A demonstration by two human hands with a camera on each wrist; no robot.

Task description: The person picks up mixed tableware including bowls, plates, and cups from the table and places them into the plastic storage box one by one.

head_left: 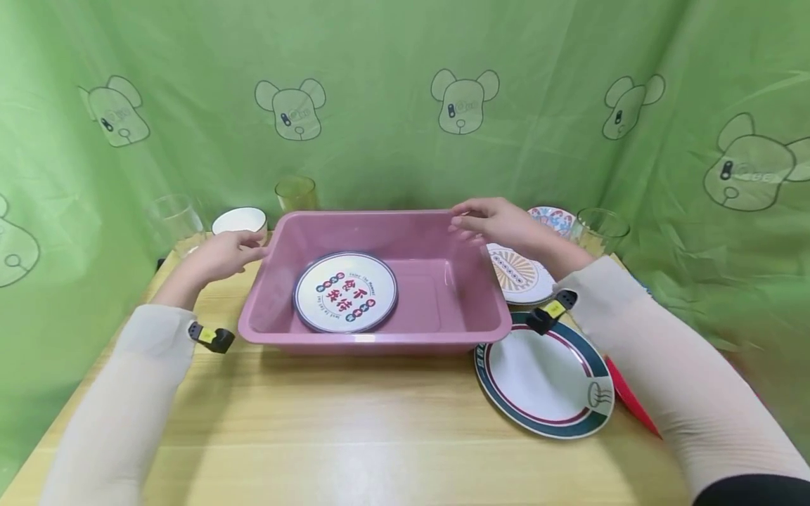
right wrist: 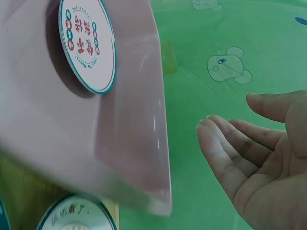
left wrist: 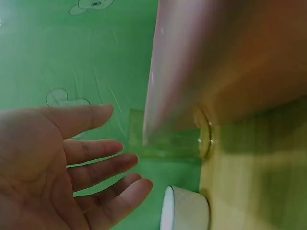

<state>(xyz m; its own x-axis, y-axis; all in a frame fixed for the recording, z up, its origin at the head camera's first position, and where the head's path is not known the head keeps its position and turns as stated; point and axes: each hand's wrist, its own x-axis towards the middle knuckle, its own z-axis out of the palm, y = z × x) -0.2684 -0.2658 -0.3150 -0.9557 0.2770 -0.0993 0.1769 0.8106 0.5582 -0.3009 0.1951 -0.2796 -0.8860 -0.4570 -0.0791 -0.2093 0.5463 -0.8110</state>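
Observation:
A pink plastic basin (head_left: 436, 295) stands on the wooden table. Inside it, toward the left, lies a round white plate (head_left: 346, 292) with a dark rim and red and blue lettering. My left hand (head_left: 224, 258) is beside the basin's left rim; in the left wrist view its fingers are spread and relaxed, with nothing in them. At the back right corner hovers my right hand (head_left: 496, 223). The right wrist view shows its fingers loosely bent, apart from the basin wall and holding nothing.
Right of the basin lie a green-rimmed plate (head_left: 538, 379), a sunburst-patterned plate (head_left: 515, 273), a floral dish (head_left: 552, 219), a drinking glass (head_left: 598, 232) and a red object (head_left: 629, 397). Behind and left are a yellowish glass (head_left: 295, 193), a white bowl (head_left: 240, 220) and a clear glass (head_left: 177, 218). A green curtain (head_left: 380, 161) encloses the table.

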